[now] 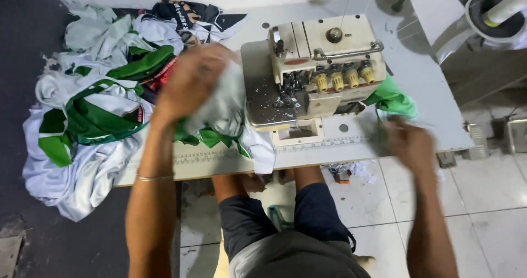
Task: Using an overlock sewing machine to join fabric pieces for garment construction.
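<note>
My left hand [189, 80] is raised over the sewing table and grips a bunched white and green garment [222, 116] just left of the cream overlock sewing machine [321, 64]. The cloth hangs down to the table's front edge. My right hand [409, 143] is blurred near the table's front right edge, below a green piece of fabric [392, 99] that sticks out from behind the machine. Whether that hand holds anything is unclear.
A heap of white and green garments [90, 119] covers the left end of the white table [422, 80] and spills over its edge. Thread cones [497, 12] stand at the upper right. My knees are under the table above a tiled floor [483, 201].
</note>
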